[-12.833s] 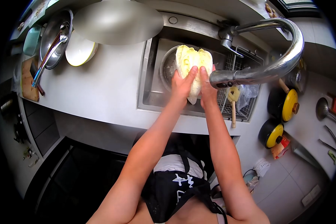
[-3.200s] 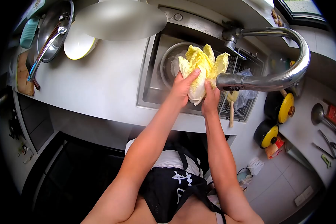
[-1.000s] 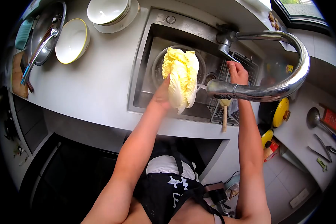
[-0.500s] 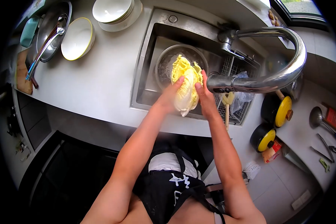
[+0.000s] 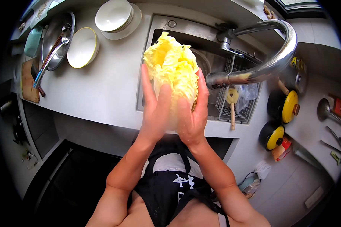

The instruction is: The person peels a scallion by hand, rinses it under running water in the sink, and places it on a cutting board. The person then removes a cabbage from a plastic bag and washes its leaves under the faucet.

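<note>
Between my two hands is a napa cabbage (image 5: 174,70), its frilly yellow leaves pointing away from me and its pale base toward me. My left hand (image 5: 154,109) grips its left side and my right hand (image 5: 195,111) its right side, thumbs on top. The cabbage is raised above the front part of the steel sink (image 5: 161,23) and covers much of the basin. A round metal bowl (image 5: 204,60) in the sink shows only partly behind the leaves. Just right of my right hand hangs the spout of the chrome faucet (image 5: 250,75).
A wire rack (image 5: 221,108) with a wooden-handled brush (image 5: 232,109) and a plastic bag (image 5: 248,94) fills the sink's right side. On the left counter stand a yellow-rimmed bowl (image 5: 82,48), stacked white dishes (image 5: 113,17) and a metal basin (image 5: 55,56). Yellow-lidded pots (image 5: 290,106) stand right.
Both hands have lifted the cabbage up from low over the bowl and toward me, slightly left. It appears larger and more upright. The view has shifted a little.
</note>
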The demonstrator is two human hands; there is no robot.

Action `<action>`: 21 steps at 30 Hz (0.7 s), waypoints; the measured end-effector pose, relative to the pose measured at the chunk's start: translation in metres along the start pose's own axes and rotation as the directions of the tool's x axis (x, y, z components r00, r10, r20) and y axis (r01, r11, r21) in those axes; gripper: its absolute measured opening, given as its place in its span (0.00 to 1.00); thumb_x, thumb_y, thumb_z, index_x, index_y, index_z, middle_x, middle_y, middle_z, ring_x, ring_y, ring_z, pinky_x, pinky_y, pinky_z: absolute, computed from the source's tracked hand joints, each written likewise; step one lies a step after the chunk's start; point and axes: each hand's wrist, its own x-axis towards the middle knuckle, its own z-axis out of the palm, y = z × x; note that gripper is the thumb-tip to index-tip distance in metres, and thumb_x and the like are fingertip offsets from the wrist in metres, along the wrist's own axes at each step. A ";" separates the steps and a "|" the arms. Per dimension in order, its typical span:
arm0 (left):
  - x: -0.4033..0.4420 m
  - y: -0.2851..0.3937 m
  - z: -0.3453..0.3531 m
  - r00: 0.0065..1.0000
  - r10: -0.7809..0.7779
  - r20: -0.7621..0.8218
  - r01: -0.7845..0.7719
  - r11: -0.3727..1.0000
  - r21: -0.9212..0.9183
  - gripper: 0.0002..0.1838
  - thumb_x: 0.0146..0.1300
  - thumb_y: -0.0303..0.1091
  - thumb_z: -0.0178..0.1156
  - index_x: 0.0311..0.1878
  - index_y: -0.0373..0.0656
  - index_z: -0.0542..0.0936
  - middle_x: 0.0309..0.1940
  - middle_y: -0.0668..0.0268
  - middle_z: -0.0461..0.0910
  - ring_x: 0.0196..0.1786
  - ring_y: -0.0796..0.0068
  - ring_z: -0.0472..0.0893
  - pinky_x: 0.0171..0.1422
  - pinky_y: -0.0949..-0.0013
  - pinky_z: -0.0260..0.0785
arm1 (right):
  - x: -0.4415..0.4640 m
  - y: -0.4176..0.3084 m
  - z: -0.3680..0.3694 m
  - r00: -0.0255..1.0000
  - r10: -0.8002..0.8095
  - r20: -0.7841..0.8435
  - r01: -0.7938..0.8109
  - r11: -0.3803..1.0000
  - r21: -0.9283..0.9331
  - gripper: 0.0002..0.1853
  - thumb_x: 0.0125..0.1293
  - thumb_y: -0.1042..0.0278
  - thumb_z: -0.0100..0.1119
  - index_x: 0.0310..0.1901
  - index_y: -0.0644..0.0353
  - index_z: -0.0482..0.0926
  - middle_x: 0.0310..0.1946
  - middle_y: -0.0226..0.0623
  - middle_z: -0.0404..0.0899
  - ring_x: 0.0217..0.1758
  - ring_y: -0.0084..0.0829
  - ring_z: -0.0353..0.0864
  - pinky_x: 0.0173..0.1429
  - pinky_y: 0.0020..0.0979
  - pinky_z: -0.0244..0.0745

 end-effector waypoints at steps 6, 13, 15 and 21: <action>0.042 -0.153 -0.052 0.699 -0.692 -0.179 0.714 0.667 0.212 0.51 0.71 0.57 0.55 0.80 0.40 0.35 0.73 0.44 0.58 0.71 0.58 0.66 0.68 0.62 0.67 | -0.025 0.120 -0.014 0.578 0.816 0.001 -0.814 0.577 0.061 0.28 0.75 0.55 0.47 0.71 0.61 0.64 0.61 0.50 0.75 0.63 0.38 0.75 0.67 0.34 0.67; 0.019 -0.072 -0.020 0.942 -0.331 -0.064 0.337 0.917 0.212 0.37 0.77 0.44 0.49 0.79 0.39 0.43 0.72 0.52 0.61 0.71 0.64 0.67 0.73 0.64 0.61 | -0.022 0.066 -0.004 0.890 0.444 -0.100 -0.446 0.895 0.003 0.30 0.76 0.54 0.46 0.71 0.68 0.61 0.67 0.53 0.69 0.68 0.42 0.71 0.71 0.38 0.63; 0.012 -0.043 -0.011 0.980 -0.199 0.026 0.186 0.951 0.247 0.43 0.77 0.44 0.49 0.79 0.37 0.35 0.74 0.51 0.58 0.72 0.62 0.66 0.73 0.64 0.60 | -0.016 0.042 -0.003 0.933 0.342 -0.112 -0.343 0.939 0.008 0.30 0.76 0.54 0.46 0.71 0.68 0.61 0.67 0.52 0.69 0.68 0.42 0.71 0.71 0.37 0.63; 0.043 -0.132 -0.044 0.831 -0.522 -0.192 0.552 0.731 0.402 0.38 0.74 0.48 0.54 0.76 0.38 0.51 0.68 0.49 0.67 0.68 0.60 0.71 0.71 0.63 0.63 | -0.029 0.086 -0.013 0.700 0.714 -0.006 -0.696 0.684 0.217 0.28 0.77 0.56 0.45 0.71 0.66 0.62 0.66 0.47 0.69 0.68 0.37 0.69 0.72 0.35 0.62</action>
